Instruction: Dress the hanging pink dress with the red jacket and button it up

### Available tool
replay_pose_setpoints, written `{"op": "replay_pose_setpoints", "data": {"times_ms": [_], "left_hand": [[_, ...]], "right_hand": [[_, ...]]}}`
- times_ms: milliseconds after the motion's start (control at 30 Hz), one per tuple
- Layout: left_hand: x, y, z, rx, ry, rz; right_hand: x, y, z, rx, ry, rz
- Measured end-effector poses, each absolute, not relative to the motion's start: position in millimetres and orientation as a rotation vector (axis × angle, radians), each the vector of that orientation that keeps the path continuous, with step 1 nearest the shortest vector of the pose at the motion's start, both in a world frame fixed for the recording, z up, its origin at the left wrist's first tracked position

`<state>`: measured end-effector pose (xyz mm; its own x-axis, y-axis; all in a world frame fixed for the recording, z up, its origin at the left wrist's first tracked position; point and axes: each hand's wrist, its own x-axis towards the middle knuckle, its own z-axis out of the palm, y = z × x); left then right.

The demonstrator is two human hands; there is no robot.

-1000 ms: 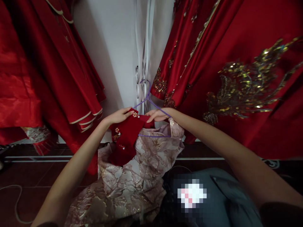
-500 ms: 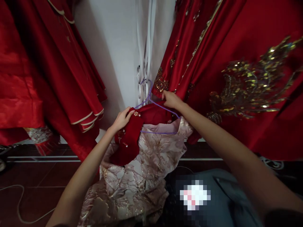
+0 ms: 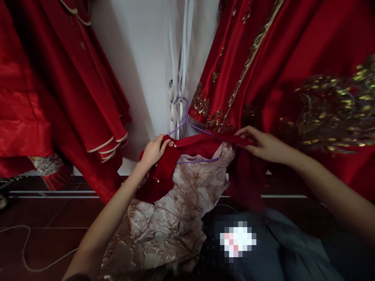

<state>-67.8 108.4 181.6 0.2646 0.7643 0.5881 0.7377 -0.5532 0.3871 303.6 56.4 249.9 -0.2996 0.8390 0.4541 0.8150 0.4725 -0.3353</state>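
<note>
A purple wire hanger hangs by its hook from a white vertical stand. On it is a pale pink dress with a gold leaf-like pattern. A dark red garment with pearl flower buttons lies over the hanger's left side and across its top. My left hand is closed on its left shoulder, thumb beside a flower button. My right hand grips the garment's other end right of the hanger, holding it stretched out sideways, with loose red cloth hanging below.
Red garments with cream piping hang on the left. Red gowns with gold embroidery and sequins hang close on the right. A white cable runs over the dark tiled floor. A blurred-out patch sits over dark bluish clothing below.
My right hand has moved right from behind the hanger and drawn the red garment across the hanger's right arm. My left hand stays at the left shoulder.
</note>
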Motion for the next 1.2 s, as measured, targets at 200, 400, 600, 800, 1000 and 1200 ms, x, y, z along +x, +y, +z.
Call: {"op": "replay_pose_setpoints", "data": {"times_ms": [200, 400, 600, 800, 1000, 1200], "left_hand": [[-51.3, 81.9, 179.7, 2.483, 1.397, 1.263], [-26.9, 73.2, 174.0, 2.53, 1.622, 1.235], [-28.7, 70.6, 173.7, 2.586, 1.738, 1.215], [-14.3, 56.1, 165.1, 2.591, 1.76, 1.223], [-11.1, 51.7, 156.6, 2.641, 1.797, 1.253], [-9.8, 61.3, 151.2, 2.546, 1.935, 1.269]], "right_hand": [[274.0, 59.9, 213.5, -1.327, -2.016, 0.148], [197.2, 71.3, 172.9, -1.215, -1.443, 0.162], [136.6, 48.5, 163.2, -1.0, -1.672, 0.543], [170.1, 62.8, 160.2, -1.006, -1.527, 0.67], [167.6, 58.6, 152.4, -0.981, -1.485, 0.65], [165.4, 57.6, 150.5, -0.96, -1.433, 0.68]]}}
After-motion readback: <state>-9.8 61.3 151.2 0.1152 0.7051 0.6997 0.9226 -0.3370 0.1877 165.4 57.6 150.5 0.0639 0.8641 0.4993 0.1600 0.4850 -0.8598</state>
